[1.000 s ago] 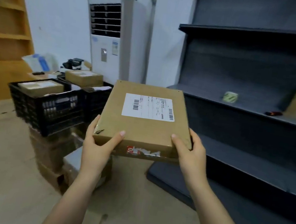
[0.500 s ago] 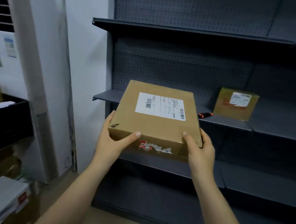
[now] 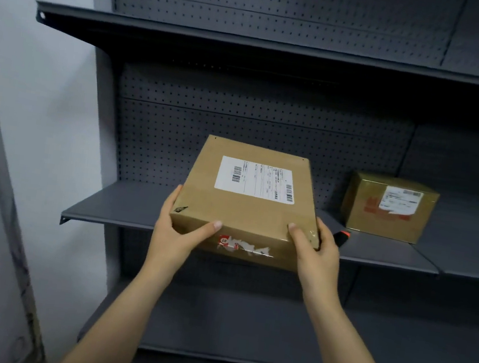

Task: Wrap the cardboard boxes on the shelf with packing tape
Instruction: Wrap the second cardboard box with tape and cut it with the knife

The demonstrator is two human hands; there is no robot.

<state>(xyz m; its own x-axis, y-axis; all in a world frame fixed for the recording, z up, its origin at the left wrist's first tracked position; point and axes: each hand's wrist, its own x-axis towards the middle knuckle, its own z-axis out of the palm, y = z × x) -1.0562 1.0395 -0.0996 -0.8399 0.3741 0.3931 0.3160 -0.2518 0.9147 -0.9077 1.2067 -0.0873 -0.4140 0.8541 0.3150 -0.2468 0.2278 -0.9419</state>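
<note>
While left hand (image 3: 176,234) and right hand (image 3: 317,254) grip the box (image 3: 246,209) at the shelf (image 3: 125,209), the set-down step likely calls for lowering it flat

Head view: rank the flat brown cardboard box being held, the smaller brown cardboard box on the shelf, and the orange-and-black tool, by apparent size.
1. Flat brown cardboard box, though it is nearest the camera.
2. Smaller brown cardboard box.
3. Orange-and-black tool, partly hidden behind the right hand.
</note>
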